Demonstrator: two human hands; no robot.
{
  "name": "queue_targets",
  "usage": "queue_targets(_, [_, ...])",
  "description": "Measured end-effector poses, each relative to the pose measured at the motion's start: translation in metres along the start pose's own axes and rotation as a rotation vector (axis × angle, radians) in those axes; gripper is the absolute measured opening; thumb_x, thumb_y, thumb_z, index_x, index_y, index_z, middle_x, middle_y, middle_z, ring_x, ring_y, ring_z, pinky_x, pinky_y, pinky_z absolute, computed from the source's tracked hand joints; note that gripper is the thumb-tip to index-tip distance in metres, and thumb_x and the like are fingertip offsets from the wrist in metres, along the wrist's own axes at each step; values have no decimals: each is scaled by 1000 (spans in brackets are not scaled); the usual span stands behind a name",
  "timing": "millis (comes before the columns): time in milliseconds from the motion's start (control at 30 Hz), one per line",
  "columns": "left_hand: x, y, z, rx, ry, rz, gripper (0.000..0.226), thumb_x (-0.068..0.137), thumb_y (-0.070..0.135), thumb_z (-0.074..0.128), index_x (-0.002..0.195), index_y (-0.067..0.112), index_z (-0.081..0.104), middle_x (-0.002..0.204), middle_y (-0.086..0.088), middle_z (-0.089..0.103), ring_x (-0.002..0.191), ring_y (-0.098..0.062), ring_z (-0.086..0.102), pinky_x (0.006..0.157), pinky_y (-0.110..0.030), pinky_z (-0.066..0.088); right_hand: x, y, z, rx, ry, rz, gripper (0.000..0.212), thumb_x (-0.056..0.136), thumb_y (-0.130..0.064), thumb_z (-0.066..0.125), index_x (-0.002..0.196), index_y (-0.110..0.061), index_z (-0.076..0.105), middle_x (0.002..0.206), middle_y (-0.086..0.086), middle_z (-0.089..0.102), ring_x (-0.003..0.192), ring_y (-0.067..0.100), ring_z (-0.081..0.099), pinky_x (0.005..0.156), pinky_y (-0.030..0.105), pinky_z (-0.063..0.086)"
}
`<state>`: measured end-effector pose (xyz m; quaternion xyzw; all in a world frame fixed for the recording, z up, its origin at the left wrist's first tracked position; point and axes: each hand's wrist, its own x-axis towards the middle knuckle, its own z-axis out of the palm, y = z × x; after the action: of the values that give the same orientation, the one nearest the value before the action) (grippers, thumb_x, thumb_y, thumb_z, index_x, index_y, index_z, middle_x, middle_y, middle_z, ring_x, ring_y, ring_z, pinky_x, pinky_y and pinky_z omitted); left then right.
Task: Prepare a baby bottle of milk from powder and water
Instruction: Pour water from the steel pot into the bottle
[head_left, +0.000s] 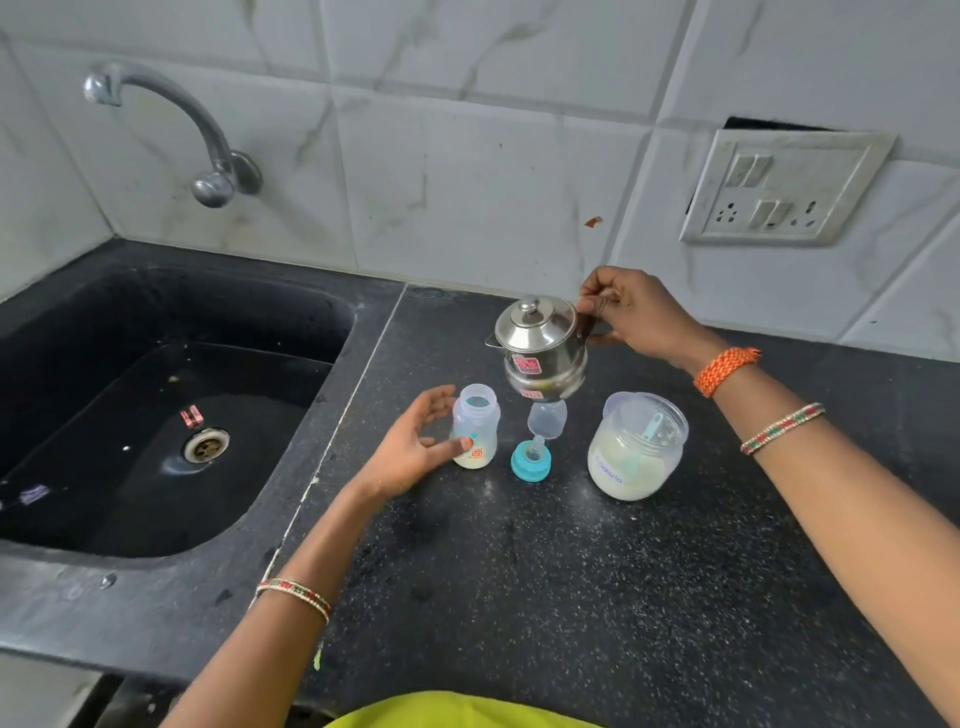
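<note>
A clear baby bottle (475, 426) stands uncapped on the black counter (545, 571), with pale powder at its bottom. My left hand (415, 447) curls around its left side, thumb touching the lower part, fingers spread. My right hand (631, 314) grips the handle of a small steel kettle (540, 345), held lidded in the air just right of and above the bottle, its spout pointing left. Below the kettle stand the bottle's clear cap (547, 420) and the teal nipple ring (531, 460). A plastic jar of formula powder (636, 447) with a scoop inside stands open to the right.
A black sink (156, 415) with a drain lies to the left, a steel tap (176, 124) on the tiled wall above it. A switch and socket plate (784, 187) is on the wall at the right. The counter's front edge is near my body.
</note>
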<state>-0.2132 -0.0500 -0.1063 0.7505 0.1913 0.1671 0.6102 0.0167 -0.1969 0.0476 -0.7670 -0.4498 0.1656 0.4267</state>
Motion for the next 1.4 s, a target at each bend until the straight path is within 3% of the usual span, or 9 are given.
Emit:
queue_targets(67, [-3, -16, 4, 139, 29, -14, 60, 78, 26, 76, 129, 29, 44, 130, 17, 51, 116, 8, 48, 101, -24, 37, -4, -4, 0, -26, -2, -24, 13, 92, -7, 57, 82, -15, 56, 78, 5, 66, 74, 18, 69, 65, 30, 61])
queue_targets(167, [-8, -30, 7, 343, 118, 74, 45, 78, 29, 75, 118, 33, 53, 113, 26, 56, 101, 21, 50, 95, -8, 39, -10, -8, 1, -57, 1, -69, 15, 91, -7, 57, 80, -18, 57, 78, 3, 65, 75, 18, 68, 67, 29, 61])
queue_targets(367, [-9, -30, 7, 349, 156, 94, 38, 78, 26, 75, 113, 27, 60, 105, 21, 60, 95, 22, 52, 82, 4, 36, -16, -10, -1, -138, -17, -110, 10, 90, -6, 60, 84, -14, 58, 79, 0, 65, 79, 19, 66, 80, 44, 58])
queue_targets(800, [-10, -26, 8, 363, 152, 78, 41, 79, 21, 75, 118, 18, 61, 110, 13, 62, 100, 1, 59, 87, -3, 39, -23, -19, 2, -218, -23, -181, 7, 90, -8, 60, 89, -15, 60, 81, -4, 66, 79, 16, 67, 82, 46, 57])
queue_targets(1000, [-10, -26, 8, 352, 157, 77, 40, 80, 18, 74, 118, 16, 62, 111, 9, 64, 100, 1, 58, 86, 0, 38, -25, -22, 6, -256, -28, -188, 8, 91, -9, 59, 90, -17, 59, 82, -9, 65, 79, 7, 66, 83, 41, 57])
queue_targets(1167, [-10, -27, 8, 352, 152, 84, 39, 80, 17, 74, 118, 15, 62, 113, 6, 65, 103, -2, 60, 90, -5, 40, -25, -25, 8, -292, -37, -185, 5, 92, -11, 58, 92, -16, 59, 84, -8, 65, 83, 12, 67, 85, 45, 56])
queue_targets(1400, [-9, -28, 8, 360, 151, 91, 40, 81, 17, 73, 118, 16, 62, 112, 9, 64, 103, 0, 59, 88, -2, 39, -24, -29, 5, -311, -19, -201, 3, 90, -17, 61, 92, -15, 62, 82, -10, 65, 84, 16, 66, 84, 50, 54])
